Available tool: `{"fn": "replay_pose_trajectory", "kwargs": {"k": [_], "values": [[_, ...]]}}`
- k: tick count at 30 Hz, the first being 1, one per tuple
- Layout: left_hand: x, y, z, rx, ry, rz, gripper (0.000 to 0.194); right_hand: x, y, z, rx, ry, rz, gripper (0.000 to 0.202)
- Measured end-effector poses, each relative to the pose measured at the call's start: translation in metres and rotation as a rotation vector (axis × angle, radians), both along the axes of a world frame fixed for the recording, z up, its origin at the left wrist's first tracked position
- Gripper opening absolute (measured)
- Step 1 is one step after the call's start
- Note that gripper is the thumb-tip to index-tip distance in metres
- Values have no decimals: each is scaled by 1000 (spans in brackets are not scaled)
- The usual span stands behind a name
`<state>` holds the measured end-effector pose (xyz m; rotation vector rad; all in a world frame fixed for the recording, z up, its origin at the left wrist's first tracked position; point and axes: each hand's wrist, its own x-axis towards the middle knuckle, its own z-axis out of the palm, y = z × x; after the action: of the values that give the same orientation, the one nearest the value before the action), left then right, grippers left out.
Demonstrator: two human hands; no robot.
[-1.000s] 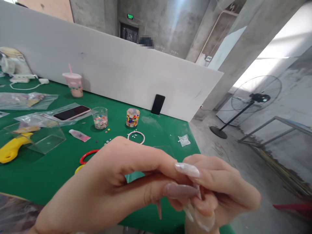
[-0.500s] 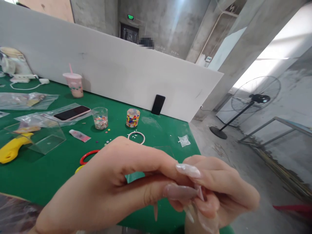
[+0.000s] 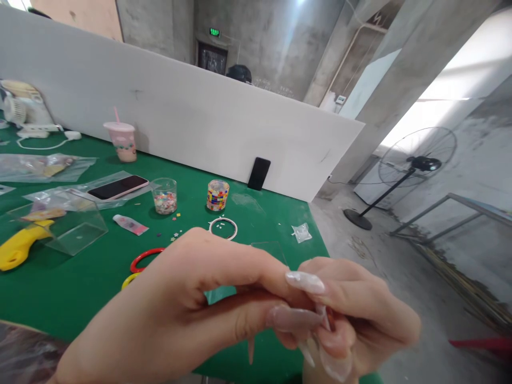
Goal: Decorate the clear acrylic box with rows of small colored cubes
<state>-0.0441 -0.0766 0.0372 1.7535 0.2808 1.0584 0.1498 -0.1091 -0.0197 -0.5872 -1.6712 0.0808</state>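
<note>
My left hand comes in from the lower left, thumb and index finger pinched together over the table. Its fingertips meet those of my right hand at the lower centre right. Between the touching fingertips is something small and pale, mostly hidden by the fingers and long nails, so I cannot make out what it is. Both hands are closed. Behind my left hand lie a red ring and a yellow ring, partly covered by it. A white ring lies farther back with small white bits inside it.
On the green table stand a glass of small beads, a colourful patterned glass and a pink cup. Phones, a small tube, a clear stand and a yellow tool are around. A white partition rises behind.
The camera view has shifted slightly. Both hands stay pinched together, with the fingertips a touch farther left and lower in the picture.
</note>
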Motion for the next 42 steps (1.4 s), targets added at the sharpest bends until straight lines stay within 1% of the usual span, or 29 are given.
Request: {"fn": "replay_pose_trajectory", "kwargs": {"k": [2, 4, 7, 11, 14, 17, 20, 22, 24, 26, 28, 29, 31, 34, 36, 38, 42], "values": [[0, 0, 0, -12, 7, -14, 25, -4, 0, 2, 65, 150, 53, 29], [-1, 0, 1, -38, 15, -35, 26, -8, 2, 3, 103, 194, 84, 28], [-3, 0, -1, -53, -4, -38, 30, -7, 5, 8, 88, 116, 80, 31], [-3, -2, -9, -23, -57, -7, 33, 0, 9, 21, 9, -172, 46, 38], [-1, -3, -12, -28, -56, -2, 34, 3, 10, 31, -16, -191, 21, 35], [0, -3, -10, -77, -55, -22, 35, 4, 11, 35, -22, -178, 20, 34], [1, -2, -9, -157, -80, -41, 35, 3, 9, 32, -29, -173, 22, 35], [2, -1, -9, -195, -100, -43, 35, 0, 7, 26, -17, -129, 36, 33], [2, 0, -9, -193, -97, -64, 33, -2, 4, 17, 22, 3, 68, 28], [2, 2, -8, -165, -78, -99, 30, -2, -1, 9, 22, 143, 91, 26], [2, 4, -6, -143, -60, -129, 27, -1, -6, 4, -37, 180, 89, 28], [1, 4, -5, -139, -52, -134, 26, 1, -8, 5, -64, 153, 83, 29], [0, 3, -4, -135, -47, -124, 24, 4, -10, 11, -87, 46, 67, 30], [-1, -1, -5, -134, -51, -74, 24, 4, -10, 29, -107, -128, 35, 33], [0, -2, -6, -119, -57, -69, 28, 1, -8, 42, -106, -165, 22, 32], [0, -2, -6, -104, -59, -85, 30, -3, -7, 51, -98, -173, 19, 30], [1, -1, -5, -147, -74, -64, 29, -9, -8, 58, -87, -185, 25, 28]]}}
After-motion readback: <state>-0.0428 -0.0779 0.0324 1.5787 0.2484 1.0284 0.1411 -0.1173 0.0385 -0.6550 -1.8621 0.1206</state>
